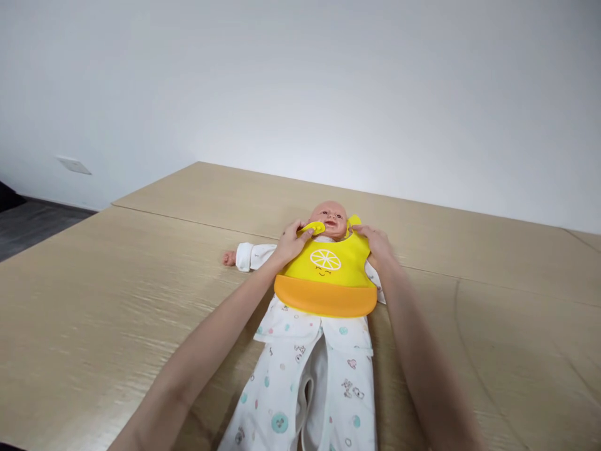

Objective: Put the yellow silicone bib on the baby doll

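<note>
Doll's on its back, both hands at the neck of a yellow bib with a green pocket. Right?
Not green: the head view shows an orange pocket. The rest holds: doll on its back, left hand and right hand at the neck of the yellow bib.

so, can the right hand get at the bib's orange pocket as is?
Probably yes: the orange pocket lies uncovered near the right hand, which may first have to leave the yellow strap.
</note>
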Tool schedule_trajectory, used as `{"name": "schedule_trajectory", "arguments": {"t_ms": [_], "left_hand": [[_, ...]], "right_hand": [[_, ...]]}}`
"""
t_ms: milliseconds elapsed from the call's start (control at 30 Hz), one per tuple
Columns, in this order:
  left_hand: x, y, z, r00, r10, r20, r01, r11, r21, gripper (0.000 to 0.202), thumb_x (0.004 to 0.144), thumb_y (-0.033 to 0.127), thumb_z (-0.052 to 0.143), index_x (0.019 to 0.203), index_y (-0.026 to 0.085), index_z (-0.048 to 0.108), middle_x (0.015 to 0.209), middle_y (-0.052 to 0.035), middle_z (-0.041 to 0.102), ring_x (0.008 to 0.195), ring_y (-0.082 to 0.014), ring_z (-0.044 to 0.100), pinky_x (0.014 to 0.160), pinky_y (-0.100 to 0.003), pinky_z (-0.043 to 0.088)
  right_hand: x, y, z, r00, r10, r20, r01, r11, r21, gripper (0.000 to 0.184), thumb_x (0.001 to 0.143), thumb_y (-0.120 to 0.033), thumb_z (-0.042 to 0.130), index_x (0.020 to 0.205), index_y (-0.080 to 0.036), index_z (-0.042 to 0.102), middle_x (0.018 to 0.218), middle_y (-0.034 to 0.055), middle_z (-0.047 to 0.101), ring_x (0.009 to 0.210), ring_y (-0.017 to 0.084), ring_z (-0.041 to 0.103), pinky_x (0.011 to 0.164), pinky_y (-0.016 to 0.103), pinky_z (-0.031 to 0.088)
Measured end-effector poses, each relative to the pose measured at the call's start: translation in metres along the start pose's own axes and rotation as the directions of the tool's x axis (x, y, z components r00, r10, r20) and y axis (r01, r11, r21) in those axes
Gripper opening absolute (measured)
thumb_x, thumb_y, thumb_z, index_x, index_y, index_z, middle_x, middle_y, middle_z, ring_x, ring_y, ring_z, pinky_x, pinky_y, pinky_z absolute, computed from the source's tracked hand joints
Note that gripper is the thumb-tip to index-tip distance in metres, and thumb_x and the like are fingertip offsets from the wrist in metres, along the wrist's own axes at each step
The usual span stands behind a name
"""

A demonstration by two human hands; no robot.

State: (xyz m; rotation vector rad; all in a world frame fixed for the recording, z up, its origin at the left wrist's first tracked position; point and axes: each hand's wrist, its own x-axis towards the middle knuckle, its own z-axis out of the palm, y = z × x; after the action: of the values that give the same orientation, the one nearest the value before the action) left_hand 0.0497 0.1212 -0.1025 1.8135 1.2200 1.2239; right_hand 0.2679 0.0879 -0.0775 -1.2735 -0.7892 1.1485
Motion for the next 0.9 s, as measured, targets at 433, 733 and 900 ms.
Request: {"name": "schedule_trajectory", "arguments": {"t_ms": [433, 733, 900], "left_hand": [[0.003, -0.013, -0.003, 0.937, -0.219, -0.274, 0.197, 0.975, -0.106, 0.018, 0.084, 0.038, 0.05, 0.09, 0.021, 0.049, 0.072, 0.0002, 0.055, 0.068, -0.0172, 0.055, 0.062, -0.028, 0.043], [-0.003, -0.012, -0.002, 0.925, -0.264, -0.273, 0.226, 0.96, -0.164, 0.029, 0.084, 0.038, 0.051, 0.107, 0.02, 0.05, 0.078, -0.0019, 0.058, 0.074, -0.0187, 0.058, 0.069, -0.031, 0.045], [-0.004, -0.011, -0.005, 0.926, -0.264, -0.27, 0.221, 0.959, -0.18, 0.043, 0.083, 0.038, 0.054, 0.121, 0.019, 0.047, 0.08, -0.003, 0.059, 0.077, -0.0202, 0.059, 0.074, -0.034, 0.046]], "right_hand": [[0.007, -0.002, -0.02, 0.99, -0.137, 0.015, 0.135, 0.94, -0.315, 0.062, 0.057, -0.014, 0.04, 0.114, -0.018, 0.065, 0.097, 0.0035, 0.064, 0.062, 0.008, 0.052, 0.057, 0.02, 0.039], [0.003, -0.01, -0.027, 0.988, -0.157, 0.002, 0.153, 0.958, -0.243, 0.04, 0.064, -0.025, 0.057, 0.101, -0.013, 0.068, 0.102, 0.0077, 0.067, 0.092, 0.015, 0.06, 0.077, 0.023, 0.047], [0.007, -0.005, -0.027, 0.968, -0.245, -0.054, 0.241, 0.968, -0.067, 0.042, 0.064, -0.029, 0.065, 0.103, -0.013, 0.065, 0.113, 0.0099, 0.063, 0.099, 0.016, 0.059, 0.084, 0.027, 0.048]]}}
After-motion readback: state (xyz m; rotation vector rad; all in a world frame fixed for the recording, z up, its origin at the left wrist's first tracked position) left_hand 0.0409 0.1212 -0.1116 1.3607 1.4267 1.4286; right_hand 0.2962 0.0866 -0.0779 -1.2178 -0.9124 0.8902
